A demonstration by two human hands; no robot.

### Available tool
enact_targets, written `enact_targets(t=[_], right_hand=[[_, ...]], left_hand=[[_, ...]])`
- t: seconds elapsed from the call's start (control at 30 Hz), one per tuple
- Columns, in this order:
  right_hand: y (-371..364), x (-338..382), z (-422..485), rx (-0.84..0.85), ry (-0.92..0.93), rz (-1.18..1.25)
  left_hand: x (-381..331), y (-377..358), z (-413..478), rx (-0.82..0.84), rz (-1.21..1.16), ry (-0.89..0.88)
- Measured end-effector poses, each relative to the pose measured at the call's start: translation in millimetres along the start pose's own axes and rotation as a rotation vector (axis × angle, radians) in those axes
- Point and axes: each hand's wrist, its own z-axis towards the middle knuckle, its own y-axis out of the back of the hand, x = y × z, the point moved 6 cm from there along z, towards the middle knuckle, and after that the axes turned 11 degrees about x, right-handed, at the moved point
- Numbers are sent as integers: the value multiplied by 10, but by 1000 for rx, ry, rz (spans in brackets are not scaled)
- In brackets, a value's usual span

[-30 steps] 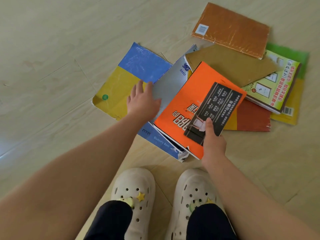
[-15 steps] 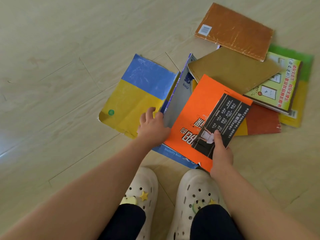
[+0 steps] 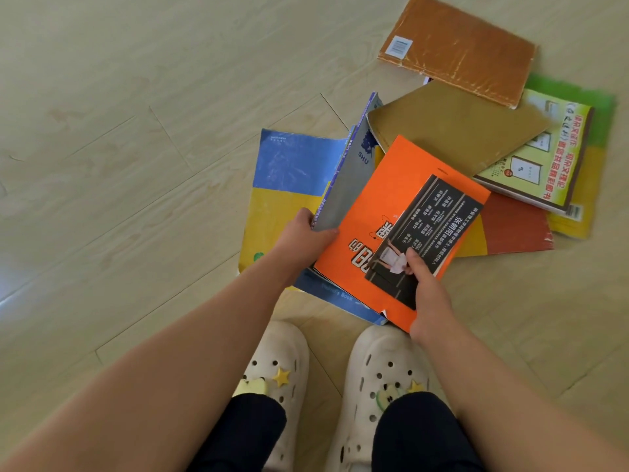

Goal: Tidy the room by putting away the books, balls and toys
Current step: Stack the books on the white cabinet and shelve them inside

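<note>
Left hand (image 3: 303,233): grips the near edge of the grey book (image 3: 347,192), cover raised.
Right hand (image 3: 425,294): thumb clamps the orange book (image 3: 391,185), just right of it.
Done: nothing put away, by appearance.
Left: whole pile (image 3: 459,131) on the floor (image 3: 136,131), centre-right; balls and toys unseen.

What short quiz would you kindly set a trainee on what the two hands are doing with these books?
1. True or false: the right hand is empty.
2. Pick one. The left hand grips: A the edge of the grey book; B a ball; C a toy car.
3. Fill in: the right hand's thumb presses the dark band on the ___ book.

Key: 1 false; 2 A; 3 orange, since the hand holds the orange book.
</note>
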Motion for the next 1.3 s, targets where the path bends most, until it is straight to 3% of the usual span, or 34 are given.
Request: enact_targets(t=[0.17,0.27,0.43,0.6,0.87,0.93,1.0,1.1,1.2,1.3], right_hand=[[13,-57,28,41,5,8],[-45,-57,-11,11,15,-16],[-43,7,-75,-78,60,-55],[-34,58,-148,-105,88,-75],[-24,0,-140,-136,48,-191],[-33,-29,-120,-119,75,-216],[-32,-47,-97,-127,68,-212],[-34,-66,-95,-108,48,-206],[3,-103,-80,-103,17,-188],[3,-136,-86,-35,-4,-146]], left_hand=[[-106,-102,-152,171,-287,68],[-149,-125,-191,238,-319,92],[-317,-65,-211,97,-74,1],[-388,136,-377,-82,4,-58],[-1215,603,-1137,-259,402,-320],[-1360,674,-1382,-224,216,-445],[-1442,745,-1464,-124,-141,-548],[-1316,644,-1214,116,-537,-491],[-885,334,-762,219,-624,-303],[-320,153,-425,125,-513,-120]])
